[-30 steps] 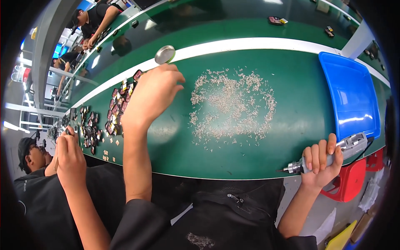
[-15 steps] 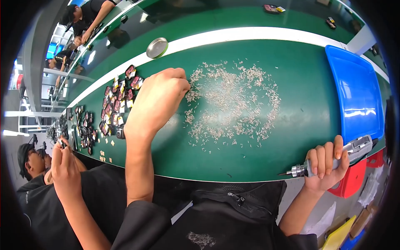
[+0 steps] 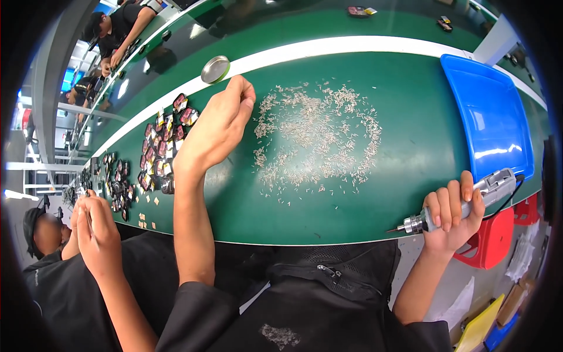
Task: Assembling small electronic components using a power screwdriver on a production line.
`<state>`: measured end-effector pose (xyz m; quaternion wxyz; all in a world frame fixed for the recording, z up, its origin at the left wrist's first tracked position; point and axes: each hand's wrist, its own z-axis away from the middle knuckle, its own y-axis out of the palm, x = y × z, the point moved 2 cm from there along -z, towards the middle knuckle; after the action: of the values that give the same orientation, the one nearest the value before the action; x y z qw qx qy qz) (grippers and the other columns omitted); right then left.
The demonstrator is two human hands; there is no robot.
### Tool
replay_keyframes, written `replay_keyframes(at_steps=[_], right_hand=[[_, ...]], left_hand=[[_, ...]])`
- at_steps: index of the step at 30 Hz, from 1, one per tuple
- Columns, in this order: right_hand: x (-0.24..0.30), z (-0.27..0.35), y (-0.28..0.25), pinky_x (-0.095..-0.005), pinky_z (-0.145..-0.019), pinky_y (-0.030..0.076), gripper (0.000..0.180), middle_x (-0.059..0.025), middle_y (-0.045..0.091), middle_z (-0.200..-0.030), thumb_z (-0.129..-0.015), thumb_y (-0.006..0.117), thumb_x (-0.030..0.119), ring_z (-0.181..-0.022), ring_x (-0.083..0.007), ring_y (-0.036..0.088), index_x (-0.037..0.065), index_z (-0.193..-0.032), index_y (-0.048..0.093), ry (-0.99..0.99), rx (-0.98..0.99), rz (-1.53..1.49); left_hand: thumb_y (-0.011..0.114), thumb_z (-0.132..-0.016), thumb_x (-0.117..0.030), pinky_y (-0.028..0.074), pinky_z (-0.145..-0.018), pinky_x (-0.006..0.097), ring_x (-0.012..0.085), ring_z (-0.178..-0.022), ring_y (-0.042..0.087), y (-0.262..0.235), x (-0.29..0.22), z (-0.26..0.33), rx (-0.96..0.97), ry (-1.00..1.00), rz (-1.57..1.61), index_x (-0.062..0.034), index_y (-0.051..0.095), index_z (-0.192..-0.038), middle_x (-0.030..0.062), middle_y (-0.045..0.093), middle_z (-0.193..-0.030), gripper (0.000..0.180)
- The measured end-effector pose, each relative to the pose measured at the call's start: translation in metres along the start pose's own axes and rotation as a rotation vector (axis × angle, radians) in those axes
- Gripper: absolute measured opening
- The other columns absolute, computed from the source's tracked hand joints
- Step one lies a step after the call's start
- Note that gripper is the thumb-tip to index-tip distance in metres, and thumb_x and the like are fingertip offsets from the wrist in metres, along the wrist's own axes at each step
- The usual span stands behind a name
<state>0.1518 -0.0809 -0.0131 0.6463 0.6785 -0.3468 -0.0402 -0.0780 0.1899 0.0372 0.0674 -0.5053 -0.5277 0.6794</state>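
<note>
Your left hand [image 3: 218, 126] is pinched nearly closed just left of the scattered small screws [image 3: 319, 138]; can't tell if it's holding one. Your right hand [image 3: 453, 212] grips the electric screwdriver [image 3: 463, 202].

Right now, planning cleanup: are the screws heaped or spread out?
Spread out: the small screws lie scattered in a thin layer on the green table.

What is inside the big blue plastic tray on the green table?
The big blue plastic tray shows only bare shiny blue bottom, with nothing lying in it. Its far right corner bends out of the picture, so that bit stays unseen.
</note>
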Motion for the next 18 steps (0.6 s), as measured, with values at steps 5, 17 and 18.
replay_keyframes(at_steps=[5, 17, 18], right_hand=[[0.004, 0.007, 0.01, -0.0282, -0.048, 0.036, 0.02, 0.0009, 0.036, -0.052, -0.096, 0.043, 0.024, -0.041, -0.0103, 0.035, 0.008, -0.085, 0.044, -0.015, -0.058, 0.01], [0.012, 0.006, 0.067, -0.0254, -0.049, 0.036, 0.021, 0.0021, 0.037, -0.05, -0.095, 0.048, 0.024, -0.041, -0.0087, 0.036, 0.006, -0.085, 0.05, -0.331, 0.031, -0.049], [0.011, 0.005, 0.07, -0.0253, -0.049, 0.036, 0.021, 0.0021, 0.037, -0.051, -0.095, 0.048, 0.024, -0.042, -0.0087, 0.036, 0.006, -0.084, 0.051, -0.371, 0.026, -0.017]], left_hand=[[0.044, -0.096, -0.012, 0.039, -0.065, 0.029, 0.0157, -0.068, 0.043, 0.01, -0.042, 0.009, 0.11, 0.166, 0.159, -0.0001, 0.041, -0.083, 0.0065, 0.046, -0.073, 0.018], [0.055, -0.094, -0.016, 0.047, -0.058, 0.03, 0.0199, -0.068, 0.056, 0.098, -0.116, 0.043, 0.413, 0.207, 1.206, 0.0015, 0.052, -0.083, 0.0131, 0.056, -0.075, 0.021], [0.055, -0.095, -0.018, 0.047, -0.058, 0.03, 0.0207, -0.067, 0.055, 0.103, -0.114, 0.044, 0.423, 0.183, 1.286, 0.0016, 0.052, -0.083, 0.0132, 0.056, -0.074, 0.023]])
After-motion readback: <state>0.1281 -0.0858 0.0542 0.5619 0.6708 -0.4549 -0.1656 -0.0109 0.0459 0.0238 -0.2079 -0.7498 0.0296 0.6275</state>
